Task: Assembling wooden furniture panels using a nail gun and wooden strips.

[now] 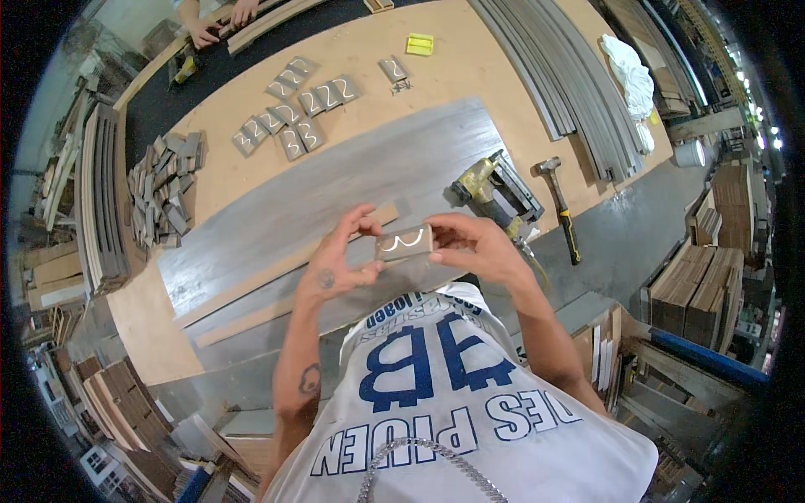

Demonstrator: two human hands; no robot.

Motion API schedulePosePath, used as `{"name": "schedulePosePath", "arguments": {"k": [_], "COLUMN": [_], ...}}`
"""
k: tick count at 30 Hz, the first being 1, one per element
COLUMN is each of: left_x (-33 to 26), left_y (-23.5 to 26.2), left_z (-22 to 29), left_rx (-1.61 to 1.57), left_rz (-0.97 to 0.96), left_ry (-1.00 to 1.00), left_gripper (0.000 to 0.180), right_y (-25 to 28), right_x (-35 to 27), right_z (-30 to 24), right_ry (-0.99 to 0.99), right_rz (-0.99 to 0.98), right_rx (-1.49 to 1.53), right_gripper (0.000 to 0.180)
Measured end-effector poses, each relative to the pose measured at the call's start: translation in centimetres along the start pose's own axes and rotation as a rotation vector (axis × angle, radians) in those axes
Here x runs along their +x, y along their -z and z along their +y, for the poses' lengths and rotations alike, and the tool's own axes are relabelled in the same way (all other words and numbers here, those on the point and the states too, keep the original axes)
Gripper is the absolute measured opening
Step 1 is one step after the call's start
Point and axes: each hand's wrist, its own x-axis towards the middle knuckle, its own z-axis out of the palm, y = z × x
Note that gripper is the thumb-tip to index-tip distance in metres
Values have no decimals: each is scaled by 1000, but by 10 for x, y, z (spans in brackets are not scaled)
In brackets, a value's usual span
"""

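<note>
A small grey wooden block (pixel 405 243) with a wavy bead of white glue on its face is held up over the bench's near edge. My right hand (pixel 478 247) pinches its right end between thumb and fingers. At the opposite end, the thumb and index finger of my left hand (pixel 344 251) bracket the block's left corners, its other fingers curled. Below and beyond my hands lies a wide grey panel (pixel 335 168). Two pale wood strips (pixel 277 281) run along its near side, partly hidden by my left hand.
Several glued blocks (pixel 312 102) and a yellow item (pixel 420 44) lie beyond the panel. A nail gun (pixel 499 189) and hammer (pixel 559 210) are at right. Cut pieces (pixel 168 189) pile at left; long boards (pixel 558 84) stack far right. Another person's hands (pixel 205 32) work at the far left.
</note>
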Motion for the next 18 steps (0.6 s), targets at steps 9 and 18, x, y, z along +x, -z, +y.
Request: {"name": "schedulePosePath", "arguments": {"k": [9, 18], "left_x": [21, -4], "left_y": [-46, -83], "left_z": [-54, -113], "left_rx": [301, 1212], "left_rz": [112, 164], "left_ry": [-9, -122], "left_gripper": [47, 51], "right_y": [49, 17], "right_x": [-33, -13], "right_z": [89, 164], "right_ry": [-5, 123], "right_rz": [570, 668], "right_rx": [-55, -254], "right_gripper": [42, 46]}}
